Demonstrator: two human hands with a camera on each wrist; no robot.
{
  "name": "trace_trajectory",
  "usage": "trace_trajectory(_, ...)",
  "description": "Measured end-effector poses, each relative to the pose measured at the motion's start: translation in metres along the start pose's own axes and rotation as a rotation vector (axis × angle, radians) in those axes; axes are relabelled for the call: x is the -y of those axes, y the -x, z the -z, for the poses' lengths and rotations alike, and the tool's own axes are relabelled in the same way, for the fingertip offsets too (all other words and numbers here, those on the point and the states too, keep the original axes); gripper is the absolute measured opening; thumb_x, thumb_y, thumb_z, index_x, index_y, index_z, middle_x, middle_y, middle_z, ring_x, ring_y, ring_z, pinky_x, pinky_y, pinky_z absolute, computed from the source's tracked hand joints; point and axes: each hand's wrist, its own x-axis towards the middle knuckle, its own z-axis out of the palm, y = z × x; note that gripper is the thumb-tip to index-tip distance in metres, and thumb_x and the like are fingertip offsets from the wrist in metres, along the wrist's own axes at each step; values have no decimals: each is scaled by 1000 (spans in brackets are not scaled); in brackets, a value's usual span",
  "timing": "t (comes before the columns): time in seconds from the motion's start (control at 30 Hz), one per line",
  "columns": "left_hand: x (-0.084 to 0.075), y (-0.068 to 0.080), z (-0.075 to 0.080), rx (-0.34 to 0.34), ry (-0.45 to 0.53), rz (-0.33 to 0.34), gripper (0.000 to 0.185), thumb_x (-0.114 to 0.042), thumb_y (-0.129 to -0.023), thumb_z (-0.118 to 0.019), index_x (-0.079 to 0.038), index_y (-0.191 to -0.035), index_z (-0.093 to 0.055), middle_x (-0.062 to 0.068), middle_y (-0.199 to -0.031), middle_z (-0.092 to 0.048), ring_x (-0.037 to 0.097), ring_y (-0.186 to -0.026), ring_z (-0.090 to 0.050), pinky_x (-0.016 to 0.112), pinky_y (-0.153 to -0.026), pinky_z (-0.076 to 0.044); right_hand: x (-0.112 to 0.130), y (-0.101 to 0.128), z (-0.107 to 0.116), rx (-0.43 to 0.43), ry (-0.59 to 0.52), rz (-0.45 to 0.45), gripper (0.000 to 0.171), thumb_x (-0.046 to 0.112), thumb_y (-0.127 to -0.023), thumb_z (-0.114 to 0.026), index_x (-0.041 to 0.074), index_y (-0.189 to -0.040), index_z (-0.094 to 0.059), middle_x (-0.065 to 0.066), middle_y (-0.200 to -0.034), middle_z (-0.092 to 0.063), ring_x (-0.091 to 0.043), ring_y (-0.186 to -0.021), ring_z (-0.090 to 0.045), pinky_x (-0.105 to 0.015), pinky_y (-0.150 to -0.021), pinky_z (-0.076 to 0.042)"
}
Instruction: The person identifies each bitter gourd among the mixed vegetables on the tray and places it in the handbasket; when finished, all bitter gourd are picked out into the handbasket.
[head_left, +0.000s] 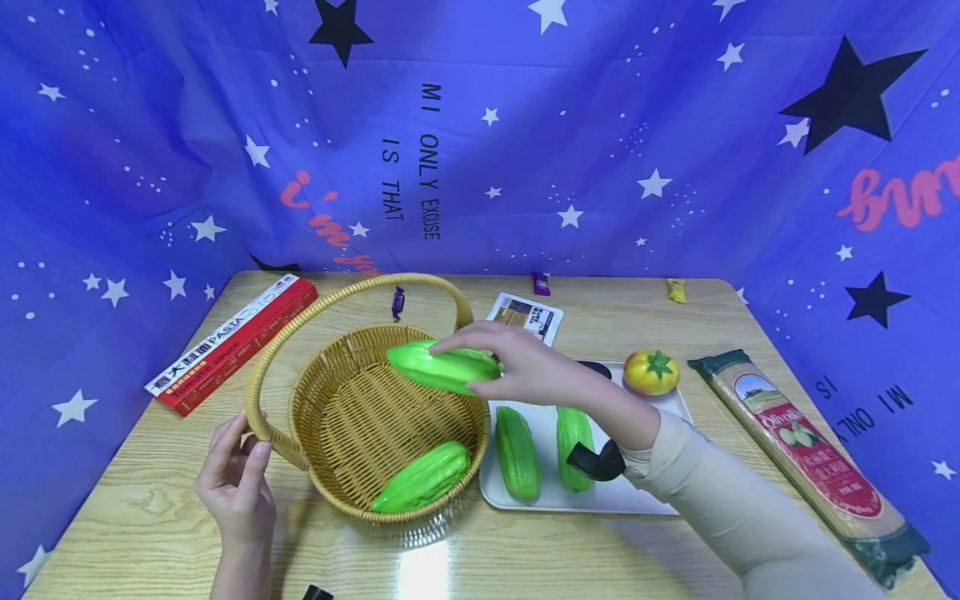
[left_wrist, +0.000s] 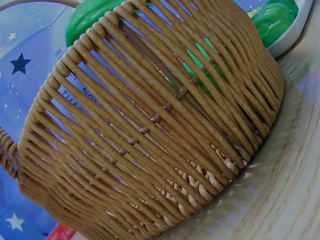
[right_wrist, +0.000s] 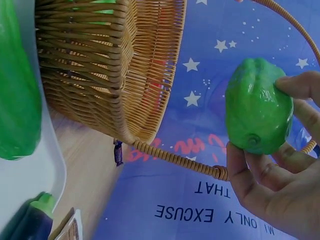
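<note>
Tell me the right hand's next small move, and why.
Most likely, the right hand should lower the held green vegetable into the basket, toward the bare woven floor. It is held above the basket, a second green vegetable already lies inside at the near side, and much of the floor is uncovered.

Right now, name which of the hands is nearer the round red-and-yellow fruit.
Right: the right hand is left of the fruit; the left hand is farther left, at the tan woven basket's handle.
</note>
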Motion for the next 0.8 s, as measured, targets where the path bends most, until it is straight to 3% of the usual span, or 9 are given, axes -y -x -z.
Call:
trace_trajectory(0.13,0,0,0,1,2,-4,37,27,-75,-50,21,-111,-56,18,-101,-65,23,-94,-61,26,-88,-55,-1,-10,-1,71,-29,31,51,10,-81,-66,21,-130,-56,-2,-129,-58,-16,-113,-54,-31,-92,-50)
trace_trajectory(0.3,0,-1,0,1,6,-5,37,27,-75,-50,21,-111,-56,19,-101,-65,23,-94,-61,26,-90,-55,-2,-27,-7,209,-13,83,52,12,-83,-63,29,-132,-53,7,-124,-58,-8,-94,-53,-23,-79,-50)
trace_trajectory(0.53,0,0,1,1,3,-4,38,27,-75,-49,21,-111,-56,19,-101,-65,22,-94,-61,27,-90,-55,-3,-54,-19,362,-64,156,52,7,-84,-61,22,-134,-53,5,-135,-55,-6,-104,-51,-21,-85,-47)
trace_trajectory(0.7,0,0,0,1,2,-4,38,28,-74,-48,21,-111,-56,19,-101,-64,23,-94,-61,27,-90,-55,-5,-64,-23,435,-101,137,54,4,-84,-61,21,-134,-52,5,-137,-54,-7,-82,-48,-17,-71,-47)
trace_trajectory(0.8,0,1,0,1,-6,-2,38,28,-75,-48,21,-111,-56,18,-101,-64,22,-94,-60,27,-90,-55,-6,-69,-24,464,-97,123,54,4,-84,-60,22,-135,-52,4,-138,-52,-8,-80,-48,-16,-69,-46)
